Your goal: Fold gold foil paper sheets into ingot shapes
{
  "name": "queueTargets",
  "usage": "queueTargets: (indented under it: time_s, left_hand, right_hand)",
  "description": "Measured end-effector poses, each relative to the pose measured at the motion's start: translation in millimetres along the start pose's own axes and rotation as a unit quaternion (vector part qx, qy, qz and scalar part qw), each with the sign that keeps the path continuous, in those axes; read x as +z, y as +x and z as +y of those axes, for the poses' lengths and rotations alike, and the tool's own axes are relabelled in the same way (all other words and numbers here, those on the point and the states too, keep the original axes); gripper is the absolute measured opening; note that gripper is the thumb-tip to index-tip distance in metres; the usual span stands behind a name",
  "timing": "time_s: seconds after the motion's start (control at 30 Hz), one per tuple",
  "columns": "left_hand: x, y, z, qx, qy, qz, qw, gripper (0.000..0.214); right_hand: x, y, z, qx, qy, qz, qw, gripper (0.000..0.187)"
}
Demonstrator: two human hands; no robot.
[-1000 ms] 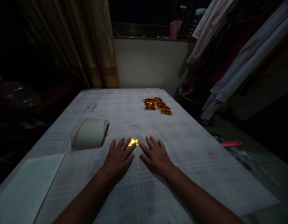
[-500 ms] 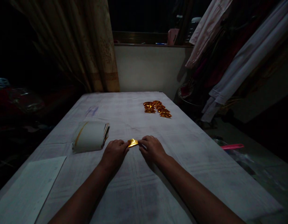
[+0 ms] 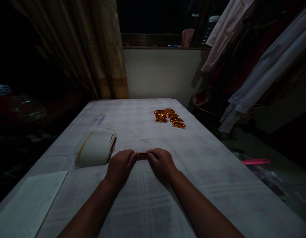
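Observation:
A narrow strip of folded gold foil paper [image 3: 142,156] stretches between my two hands, low over the cloth-covered table. Its left end is pinched by the closed fingers of my left hand [image 3: 121,164]. My right hand [image 3: 162,161] grips the other end, thumb toward the middle. Both ends of the strip are hidden under the fingers. Farther back on the right lie several folded gold foil pieces [image 3: 167,116], shiny and pointed at the ends, set in two rough rows.
A thick curved stack of pale sheets [image 3: 94,150] lies left of my hands. Nearer on the left is a flat white paper [image 3: 31,201]. The table [image 3: 133,115] meets a wall with a curtain [image 3: 108,66]. Clothes [image 3: 252,82] hang at right; a pink handle [image 3: 255,161] shows beyond the edge.
The foil has turned from a bright, wider face with a raised peak to a thin dark strip. My hands have closed more fully round its ends. The view has shifted slightly.

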State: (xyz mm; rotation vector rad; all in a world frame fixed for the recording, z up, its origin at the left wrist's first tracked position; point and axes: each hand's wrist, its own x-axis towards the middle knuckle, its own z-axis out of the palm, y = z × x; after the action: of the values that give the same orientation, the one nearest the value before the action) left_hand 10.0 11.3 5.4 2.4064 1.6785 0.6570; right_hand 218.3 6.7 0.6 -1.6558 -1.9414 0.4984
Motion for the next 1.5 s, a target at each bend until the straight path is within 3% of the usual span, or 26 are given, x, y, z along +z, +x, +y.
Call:
queueTargets:
  time_s: [0.27,0.5,0.8,1.5]
  left_hand:
    - [4.2,7,2,-0.143,-0.116,0.009,0.983,0.031]
    - [-0.8,10,6,-0.189,-0.141,-0.008,0.972,0.028]
    - [0.2,5,11,-0.198,-0.164,0.006,0.966,0.033]
    - [0.8,4,15,-0.186,-0.111,-0.003,0.976,0.026]
  right_hand:
    - [5,-2,-3,0.026,0.154,0.049,0.986,0.023]
    - [7,-2,-3,0.033,0.153,0.055,0.986,0.023]
    - [-3,-3,-10,0.115,0.017,0.033,0.993,0.021]
    - [3,-2,-9,0.069,0.095,0.029,0.993,0.024]
